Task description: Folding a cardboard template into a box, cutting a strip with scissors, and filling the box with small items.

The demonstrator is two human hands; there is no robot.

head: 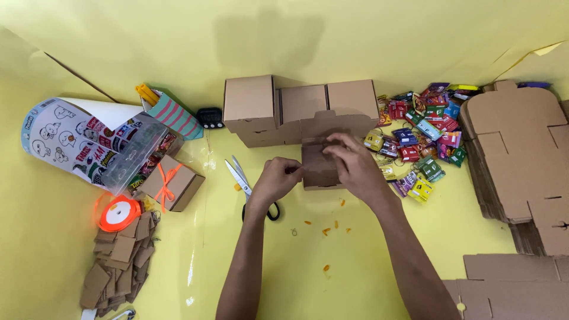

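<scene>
A small brown cardboard box (317,170) sits on the yellow table in the middle of the head view, its top flaps partly folded. My left hand (275,181) grips its left side with curled fingers. My right hand (355,163) lies over its top and right side, fingers pressing on a flap. Both forearms reach in from the bottom edge. Most of the box's right half is hidden under my right hand.
Assembled cardboard boxes (299,109) stand behind. Colourful snack packets (424,139) lie to the right, flat box blanks (518,154) far right. Scissors (243,178) lie left of my hand. A ribbon-tied box (172,185), orange ribbon spool (120,213), cardboard tags (121,258) and sticker sheets (71,136) sit left.
</scene>
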